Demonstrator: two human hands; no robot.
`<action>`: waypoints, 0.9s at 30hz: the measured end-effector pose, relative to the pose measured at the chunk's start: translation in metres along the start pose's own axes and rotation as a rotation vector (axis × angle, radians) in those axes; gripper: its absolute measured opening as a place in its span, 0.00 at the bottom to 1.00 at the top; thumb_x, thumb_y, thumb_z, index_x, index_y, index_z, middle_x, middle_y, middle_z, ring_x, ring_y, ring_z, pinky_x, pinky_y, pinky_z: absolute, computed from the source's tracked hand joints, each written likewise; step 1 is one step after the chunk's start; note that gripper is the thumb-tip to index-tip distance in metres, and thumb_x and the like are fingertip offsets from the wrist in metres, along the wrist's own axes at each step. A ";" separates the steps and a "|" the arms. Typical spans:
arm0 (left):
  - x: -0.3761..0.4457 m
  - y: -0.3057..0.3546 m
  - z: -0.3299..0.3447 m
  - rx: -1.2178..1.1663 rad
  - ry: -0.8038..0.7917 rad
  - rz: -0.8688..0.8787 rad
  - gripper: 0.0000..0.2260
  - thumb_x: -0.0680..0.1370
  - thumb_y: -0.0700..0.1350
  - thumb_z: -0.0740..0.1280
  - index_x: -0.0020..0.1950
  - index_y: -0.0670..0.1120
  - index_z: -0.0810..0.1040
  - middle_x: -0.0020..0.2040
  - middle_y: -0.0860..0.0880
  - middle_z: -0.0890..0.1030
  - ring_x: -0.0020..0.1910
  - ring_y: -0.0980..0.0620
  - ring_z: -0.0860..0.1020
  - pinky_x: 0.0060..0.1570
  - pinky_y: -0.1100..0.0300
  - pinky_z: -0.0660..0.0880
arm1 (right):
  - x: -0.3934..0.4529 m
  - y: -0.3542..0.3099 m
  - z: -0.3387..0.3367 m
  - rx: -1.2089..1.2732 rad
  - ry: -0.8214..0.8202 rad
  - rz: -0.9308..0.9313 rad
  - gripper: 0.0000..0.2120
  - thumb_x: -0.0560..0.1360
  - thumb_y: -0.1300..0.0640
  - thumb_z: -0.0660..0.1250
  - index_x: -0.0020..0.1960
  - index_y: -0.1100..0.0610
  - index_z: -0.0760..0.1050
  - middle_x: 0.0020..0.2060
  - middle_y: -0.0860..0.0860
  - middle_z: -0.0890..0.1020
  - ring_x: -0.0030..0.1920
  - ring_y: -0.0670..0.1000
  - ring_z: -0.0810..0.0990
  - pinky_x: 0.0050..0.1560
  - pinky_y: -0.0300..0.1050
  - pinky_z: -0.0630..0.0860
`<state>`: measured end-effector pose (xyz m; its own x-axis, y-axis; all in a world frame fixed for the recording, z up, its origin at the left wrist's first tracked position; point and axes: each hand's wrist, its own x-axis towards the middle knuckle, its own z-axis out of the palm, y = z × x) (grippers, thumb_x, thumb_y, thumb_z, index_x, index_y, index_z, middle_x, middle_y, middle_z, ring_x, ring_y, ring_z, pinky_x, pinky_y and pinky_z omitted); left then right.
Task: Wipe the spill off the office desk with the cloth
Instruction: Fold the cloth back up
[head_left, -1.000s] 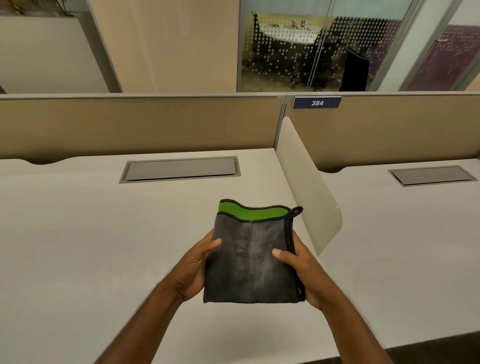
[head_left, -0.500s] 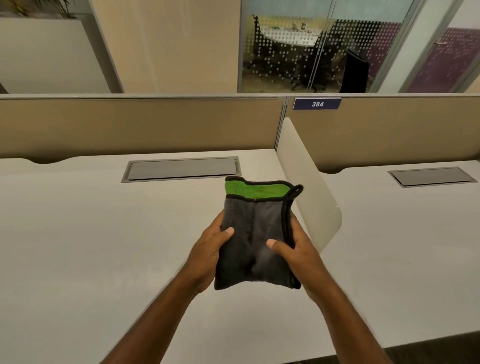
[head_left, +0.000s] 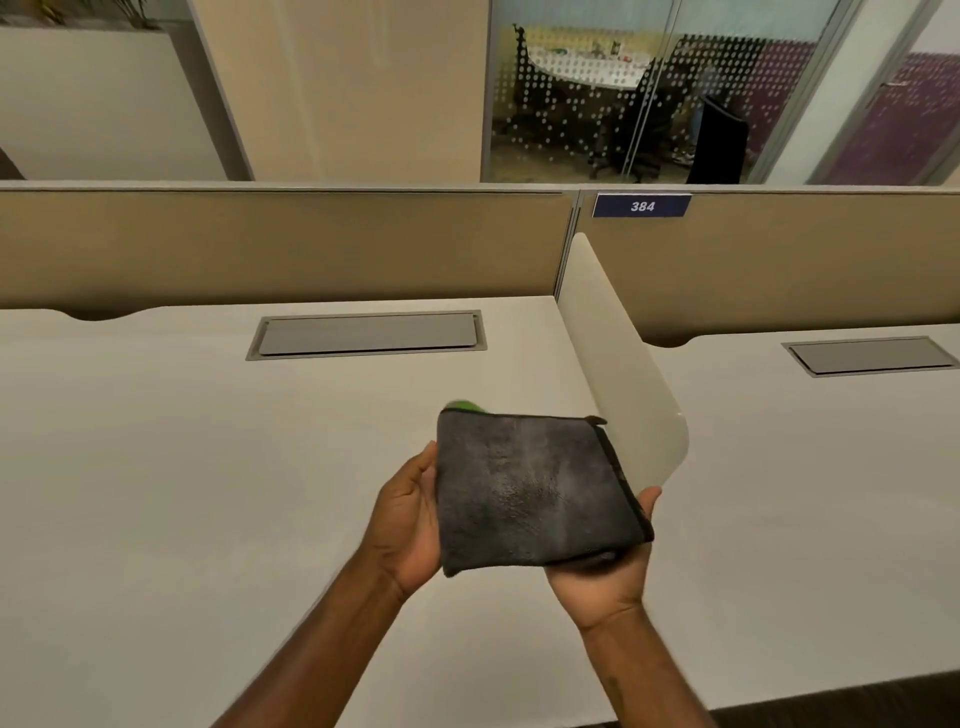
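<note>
A folded dark grey cloth (head_left: 530, 493) with a black hem and a sliver of green at its far left corner is held above the white office desk (head_left: 156, 467). My left hand (head_left: 408, 525) grips its left edge, thumb up along the side and fingers hidden behind. My right hand (head_left: 602, 582) lies palm up under the cloth's near right corner, with one fingertip showing past the right hem. No wet patch shows on the desk surface.
A white rounded divider (head_left: 623, 374) stands just right of the cloth, splitting this desk from its neighbour. A grey cable hatch (head_left: 369, 335) is set into the desk behind, under a tan partition (head_left: 260, 244). The desk's front edge runs lower right.
The cloth was turned over and tipped flatter, so the green band is nearly out of sight. My right hand went from gripping the right edge to lying under the cloth.
</note>
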<state>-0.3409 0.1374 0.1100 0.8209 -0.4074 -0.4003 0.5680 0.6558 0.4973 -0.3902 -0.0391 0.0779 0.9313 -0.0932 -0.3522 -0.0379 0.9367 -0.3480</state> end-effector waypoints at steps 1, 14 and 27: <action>0.000 0.001 -0.002 0.011 -0.016 -0.010 0.23 0.83 0.54 0.57 0.72 0.43 0.74 0.61 0.40 0.82 0.57 0.41 0.82 0.51 0.48 0.81 | -0.003 -0.002 0.002 0.008 -0.017 -0.009 0.34 0.78 0.29 0.53 0.52 0.53 0.87 0.53 0.55 0.87 0.51 0.59 0.87 0.47 0.59 0.84; -0.007 0.009 0.018 0.189 -0.059 0.075 0.15 0.79 0.40 0.62 0.61 0.43 0.84 0.61 0.39 0.83 0.56 0.42 0.84 0.49 0.50 0.82 | -0.005 -0.022 0.004 -0.019 -0.057 0.085 0.28 0.65 0.34 0.76 0.54 0.55 0.85 0.49 0.54 0.87 0.48 0.56 0.86 0.50 0.59 0.84; 0.002 0.034 0.001 0.565 -0.072 0.108 0.18 0.82 0.41 0.59 0.72 0.48 0.73 0.65 0.45 0.82 0.62 0.43 0.82 0.55 0.53 0.82 | -0.010 -0.071 0.011 -0.973 -0.300 0.190 0.28 0.71 0.64 0.68 0.70 0.53 0.72 0.61 0.54 0.84 0.62 0.56 0.83 0.52 0.47 0.82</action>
<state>-0.3203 0.1581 0.1267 0.8666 -0.4124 -0.2808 0.4085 0.2633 0.8740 -0.3927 -0.1015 0.1156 0.9261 0.2404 -0.2907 -0.3464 0.2373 -0.9076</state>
